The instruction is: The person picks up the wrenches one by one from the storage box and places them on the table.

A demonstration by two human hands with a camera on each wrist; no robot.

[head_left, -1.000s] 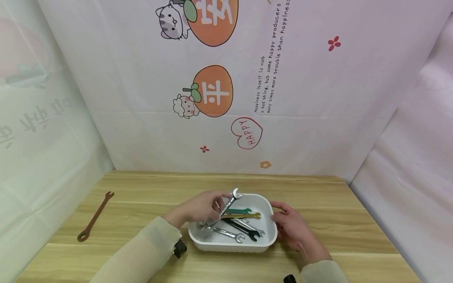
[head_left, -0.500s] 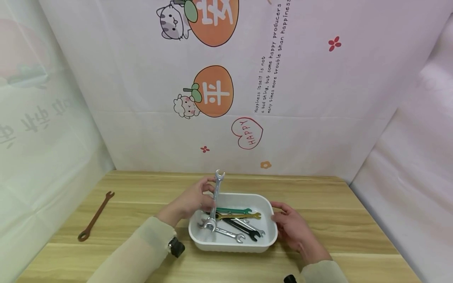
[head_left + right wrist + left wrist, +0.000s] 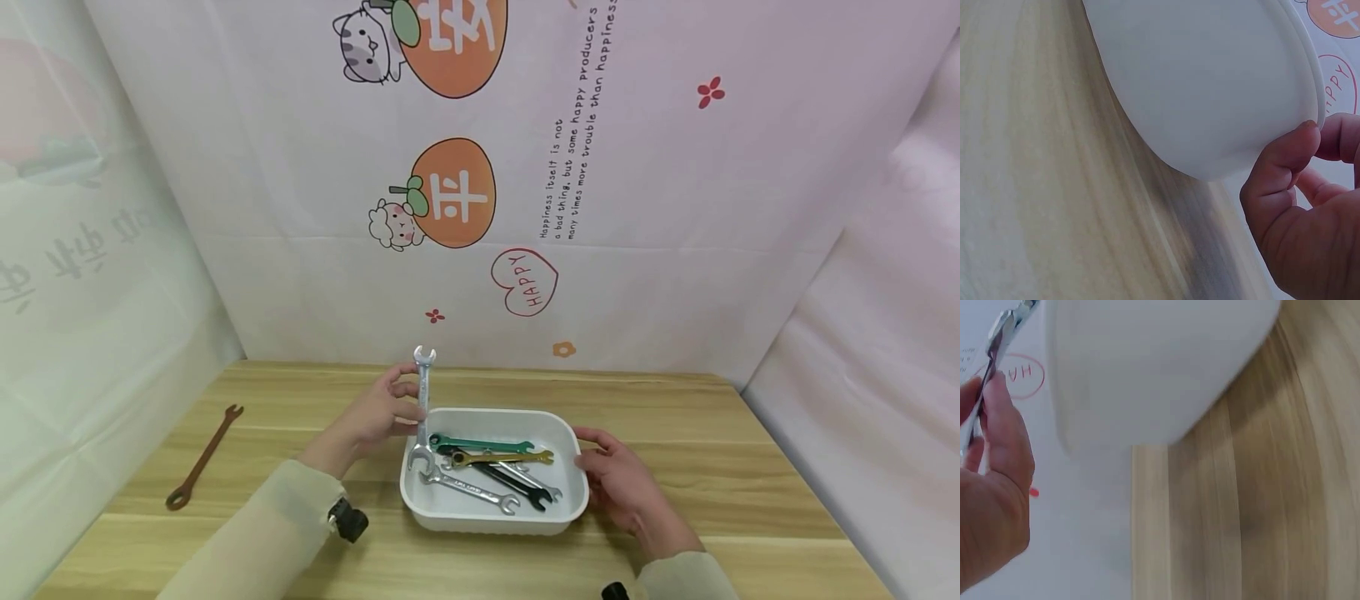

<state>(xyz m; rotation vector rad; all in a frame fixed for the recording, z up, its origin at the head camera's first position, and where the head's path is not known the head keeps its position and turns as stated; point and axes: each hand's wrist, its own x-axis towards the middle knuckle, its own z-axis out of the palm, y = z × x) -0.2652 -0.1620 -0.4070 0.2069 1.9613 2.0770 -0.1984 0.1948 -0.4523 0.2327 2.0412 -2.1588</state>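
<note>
My left hand [image 3: 375, 412] pinches a silver open-end wrench [image 3: 423, 392] near its middle, holding it upright over the left end of a white plastic basin [image 3: 495, 525]. In the left wrist view that wrench [image 3: 1002, 334] shows edge-on between thumb and fingers. My right hand [image 3: 621, 482] grips the basin's right end, thumb and forefinger at the rim, as the right wrist view also shows. Inside the basin lie a green wrench [image 3: 487, 445], a gold wrench [image 3: 510, 457], a black wrench [image 3: 521, 487] and a silver wrench [image 3: 476, 492], partly overlapping, with more silver under them.
A brown combination wrench [image 3: 204, 458] lies alone on the left of the wooden table [image 3: 750, 500]. Printed white cloth [image 3: 637, 292] hangs behind the table and along both sides. A small black device [image 3: 348, 521] sits at the left wrist.
The left hand has drawn the silver wrench leftward and up from among the others, turning it from slanted to upright. The right hand and basin have stayed in place.
</note>
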